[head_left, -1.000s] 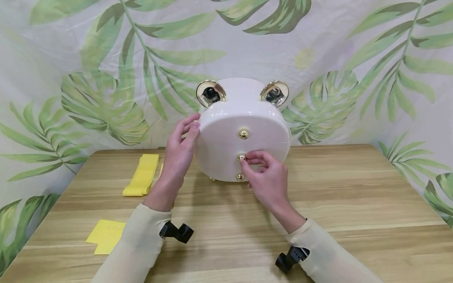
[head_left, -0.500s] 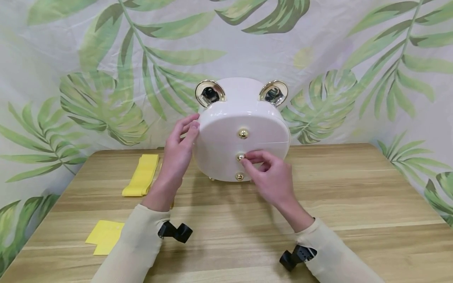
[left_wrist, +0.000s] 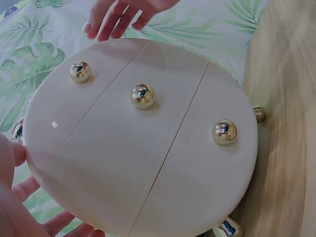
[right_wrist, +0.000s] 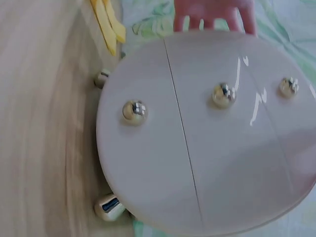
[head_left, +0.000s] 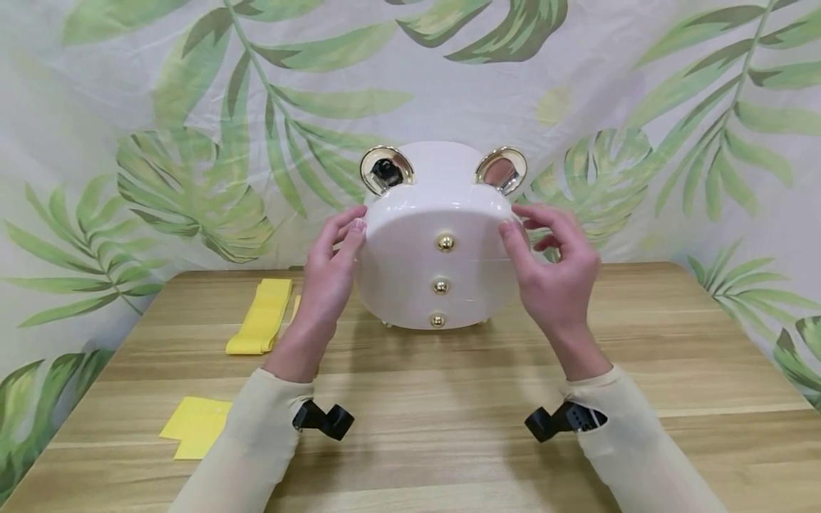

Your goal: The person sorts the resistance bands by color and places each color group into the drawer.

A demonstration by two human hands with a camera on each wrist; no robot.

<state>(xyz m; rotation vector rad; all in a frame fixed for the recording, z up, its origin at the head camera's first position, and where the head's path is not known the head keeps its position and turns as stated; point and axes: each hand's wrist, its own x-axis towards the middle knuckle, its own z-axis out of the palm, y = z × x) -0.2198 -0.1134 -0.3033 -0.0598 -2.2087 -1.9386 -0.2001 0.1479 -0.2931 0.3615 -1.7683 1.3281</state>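
A glossy white jewelry box (head_left: 410, 278) with a rounded front stands on the table. Two seams cross that front, dividing it into three drawer faces that look flush. Each face has a round gold knob, the middle knob (left_wrist: 142, 97) showing clearly in the left wrist view. On top are two gold-rimmed ears (head_left: 388, 171). My left hand (head_left: 330, 267) touches the box's left side, thumb by the front edge and fingers spread along the side. At the upper right edge is my right hand (head_left: 558, 267), fingers loosely bent; whether it touches there I cannot tell. Both hands hold nothing.
Short gold feet (right_wrist: 109, 207) lift the box off the wooden table (head_left: 436, 427). To the left lie a folded yellow strip (head_left: 263, 313) and a yellow paper piece (head_left: 195, 426). A leaf-patterned cloth (head_left: 449, 92) hangs close behind the box.
My right hand has let go of the middle knob and moved up and right to the box's upper right edge. The left hand stays at the left side.
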